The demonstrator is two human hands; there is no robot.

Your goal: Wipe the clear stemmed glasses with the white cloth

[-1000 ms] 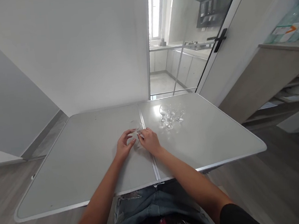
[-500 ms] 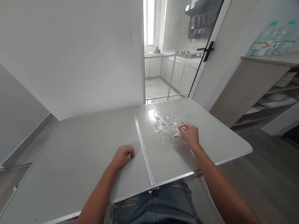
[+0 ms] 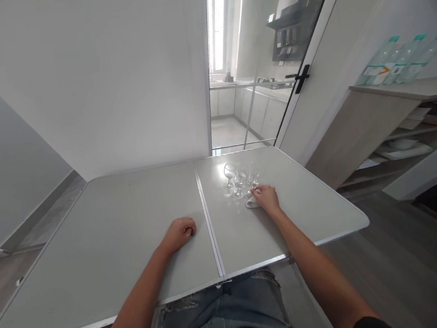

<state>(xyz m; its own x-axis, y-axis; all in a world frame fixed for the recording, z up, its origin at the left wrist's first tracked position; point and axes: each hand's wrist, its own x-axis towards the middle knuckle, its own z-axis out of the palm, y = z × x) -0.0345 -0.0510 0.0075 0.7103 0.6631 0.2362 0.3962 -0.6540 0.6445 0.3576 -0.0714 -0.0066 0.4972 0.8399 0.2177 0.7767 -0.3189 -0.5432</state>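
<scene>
A cluster of small clear stemmed glasses (image 3: 238, 177) stands on the right half of the grey folding table (image 3: 112, 234). My right hand (image 3: 267, 198) rests just in front of them, fingers closed on a small white cloth (image 3: 251, 202) and touching the foot of the nearest glass. Whether it also grips a glass is unclear. My left hand (image 3: 179, 232) lies on the table left of the centre seam, curled into a loose fist with nothing visible in it.
A white wall stands behind the table. A glass door with a black handle (image 3: 301, 78) opens onto a kitchen. At the right a wooden shelf unit (image 3: 390, 113) carries several water bottles (image 3: 399, 59). My jeans-clad lap is below the table edge.
Both hands were together at the centre seam handling a glass. My right hand then went right to the cluster of glasses with the cloth, and my left hand settled into a fist on the table.
</scene>
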